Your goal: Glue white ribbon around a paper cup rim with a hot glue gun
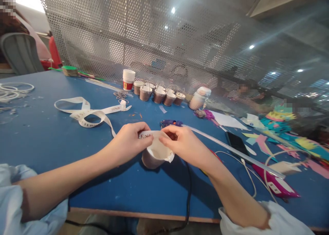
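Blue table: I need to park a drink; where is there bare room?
Left, between the ribbon and left forearm; also in front, between the cup and near table edge, left of the black cable. Crowded: the right, with phone, clear rod and paper scraps, and the back, along the row of cups.

Here's the cup [151,161], white inside, brownish outside, mouth upward, and the white ribbon [80,115] sits at its far rim! Dark lettering shows; the rest loops loosely leftward.
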Action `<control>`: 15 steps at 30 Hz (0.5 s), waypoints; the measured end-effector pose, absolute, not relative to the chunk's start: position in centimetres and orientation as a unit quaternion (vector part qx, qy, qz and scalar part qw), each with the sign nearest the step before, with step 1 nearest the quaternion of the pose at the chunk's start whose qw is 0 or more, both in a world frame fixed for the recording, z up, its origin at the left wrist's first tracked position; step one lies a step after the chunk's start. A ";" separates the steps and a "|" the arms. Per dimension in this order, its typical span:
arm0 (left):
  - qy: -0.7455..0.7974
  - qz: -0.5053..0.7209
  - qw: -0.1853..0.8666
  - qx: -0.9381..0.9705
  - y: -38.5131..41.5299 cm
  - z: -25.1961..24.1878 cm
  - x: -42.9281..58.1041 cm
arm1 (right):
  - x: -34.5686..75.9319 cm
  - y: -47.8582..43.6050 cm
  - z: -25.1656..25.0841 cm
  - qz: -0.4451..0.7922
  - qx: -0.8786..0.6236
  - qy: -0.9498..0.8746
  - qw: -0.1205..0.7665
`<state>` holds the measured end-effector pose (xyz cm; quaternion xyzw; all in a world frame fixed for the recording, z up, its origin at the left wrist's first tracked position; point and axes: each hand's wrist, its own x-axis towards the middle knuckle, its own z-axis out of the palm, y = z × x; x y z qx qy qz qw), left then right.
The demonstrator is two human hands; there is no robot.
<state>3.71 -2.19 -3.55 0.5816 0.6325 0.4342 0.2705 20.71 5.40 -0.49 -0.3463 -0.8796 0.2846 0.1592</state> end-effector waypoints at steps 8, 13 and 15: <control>0.636 0.451 0.235 0.581 -2.2 -4.1 4.0 | 19.9 5.3 -1.3 0.200 -0.338 -0.898 0.198; 0.634 0.449 0.237 0.583 -2.2 -4.1 4.0 | 19.9 5.2 -1.6 0.192 -0.346 -0.894 0.212; 0.635 0.449 0.240 0.581 -2.1 -4.1 4.1 | 20.1 5.1 -1.4 0.221 -0.349 -0.889 0.196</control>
